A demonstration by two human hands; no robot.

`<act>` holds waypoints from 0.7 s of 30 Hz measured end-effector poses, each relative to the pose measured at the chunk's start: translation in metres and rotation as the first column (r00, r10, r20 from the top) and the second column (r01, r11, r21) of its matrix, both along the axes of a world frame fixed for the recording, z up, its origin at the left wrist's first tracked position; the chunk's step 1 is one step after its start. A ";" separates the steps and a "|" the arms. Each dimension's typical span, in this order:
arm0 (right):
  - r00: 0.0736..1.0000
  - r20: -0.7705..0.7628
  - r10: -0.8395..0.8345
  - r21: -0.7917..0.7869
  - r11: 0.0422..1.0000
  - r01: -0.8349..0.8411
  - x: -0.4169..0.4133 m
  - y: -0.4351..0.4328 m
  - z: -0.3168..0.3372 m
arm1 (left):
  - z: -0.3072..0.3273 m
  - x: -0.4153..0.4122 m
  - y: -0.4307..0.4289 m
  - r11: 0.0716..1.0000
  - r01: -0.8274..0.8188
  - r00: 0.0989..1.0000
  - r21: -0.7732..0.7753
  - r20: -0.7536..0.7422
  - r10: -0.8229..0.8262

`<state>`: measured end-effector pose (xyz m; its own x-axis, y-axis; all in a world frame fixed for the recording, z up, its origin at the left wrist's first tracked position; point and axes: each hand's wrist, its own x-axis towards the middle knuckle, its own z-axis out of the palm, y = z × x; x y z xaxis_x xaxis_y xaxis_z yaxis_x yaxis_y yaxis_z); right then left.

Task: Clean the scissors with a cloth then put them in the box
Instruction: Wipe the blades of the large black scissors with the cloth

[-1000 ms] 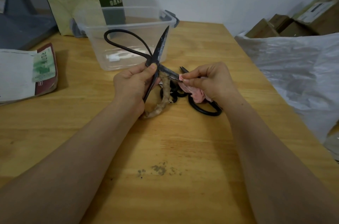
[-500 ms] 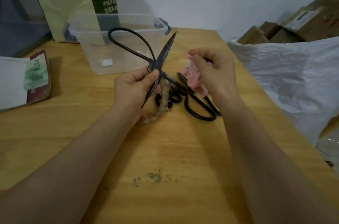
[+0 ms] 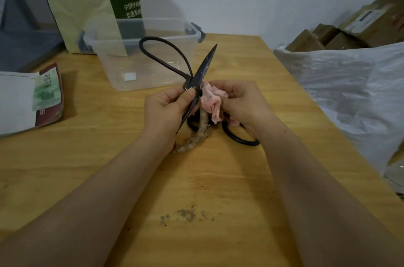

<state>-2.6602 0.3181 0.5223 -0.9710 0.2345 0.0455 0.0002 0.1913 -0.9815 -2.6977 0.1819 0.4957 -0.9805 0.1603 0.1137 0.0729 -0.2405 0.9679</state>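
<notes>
Nearest edge: a dark speckled stain (image 3: 188, 215) is sitting on the wooden counter (image 3: 218, 179), between the two bare forearms.

Further in, the left hand (image 3: 165, 109) is gripping the large dark scissors (image 3: 204, 67) at the pivot, with the thumb pressing over the joint. The blades are standing spread. One is pointing up and away toward the box, and the other is running down under the palm. One handle loop is arching up to the left, while the beige wrapped handle (image 3: 200, 131) is trailing down onto the counter.

The right hand (image 3: 242, 102) is pinching a crumpled pink cloth (image 3: 211, 100) and holding it against the scissors just beside the pivot. A second black pair (image 3: 238, 141) is lying on the counter under that hand, partly hidden.

Beyond, the clear plastic box (image 3: 122, 63) is standing with no lid on it, and a paper bag (image 3: 83, 4) is standing behind it. A red packet (image 3: 48, 94) is lying far left, and a white plastic sack (image 3: 349, 83) is slumping far right.
</notes>
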 end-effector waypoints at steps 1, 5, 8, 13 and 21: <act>1.000 0.000 -0.005 -0.022 1.000 0.005 0.000 -0.003 0.000 | 0.000 0.000 0.000 1.000 0.001 1.000 -0.001 -0.005 -0.001; 0.998 -0.035 -0.049 0.150 0.987 0.053 -0.009 -0.011 -0.004 | 0.000 0.003 0.002 1.000 -0.006 0.999 -0.026 -0.034 0.005; 0.996 -0.049 -0.077 0.291 0.953 0.088 -0.016 -0.016 -0.008 | 0.000 0.002 0.001 0.999 -0.020 0.999 -0.037 -0.032 0.019; 0.967 -0.110 -0.231 0.242 0.937 0.252 -0.018 -0.007 -0.009 | 0.002 0.004 0.003 1.000 0.007 1.000 0.003 -0.008 -0.007; 0.999 -0.033 0.002 0.130 0.992 0.002 -0.006 -0.008 -0.001 | 0.003 0.006 0.001 1.000 0.009 0.999 -0.011 -0.046 -0.009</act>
<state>-2.6660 0.3105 0.5214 -0.9684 0.2246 0.1080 -0.0321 0.3170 -0.9479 -2.6919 0.1834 0.4990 -0.9728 0.1708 0.1565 0.1149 -0.2308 0.9662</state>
